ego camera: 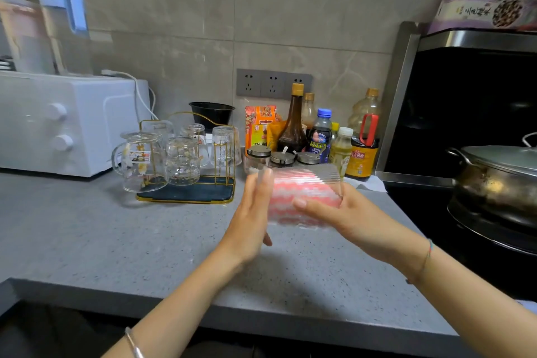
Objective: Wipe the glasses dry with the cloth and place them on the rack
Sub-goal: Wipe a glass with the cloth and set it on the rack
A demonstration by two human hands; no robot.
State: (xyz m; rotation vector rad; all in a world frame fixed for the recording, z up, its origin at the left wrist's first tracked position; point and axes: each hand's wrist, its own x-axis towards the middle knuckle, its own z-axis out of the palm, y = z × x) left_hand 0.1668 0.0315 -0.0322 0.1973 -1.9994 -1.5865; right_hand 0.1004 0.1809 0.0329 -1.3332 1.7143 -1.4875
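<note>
Ribbed clear glass (308, 180) lies sideways at frame centre, held above the counter, w/ pink-and-white cloth (296, 200) stuffed inside, showing thru the fluted wall. R hand (343, 212) wraps it from below, thumb over the side. L hand (252, 218) is flat, fingers straight, palm against the glass's left end. Centre-left sits a gold wire rack (186, 199) w/ dark tray, upturned glasses (183, 163) on its pegs, near the hands. Speckled grey countertop (87, 227) spreads wide lower left to its squared front edge. Sauce bottles (293, 128) crowd just behind; steel pot (494, 183) at right edge.
</note>
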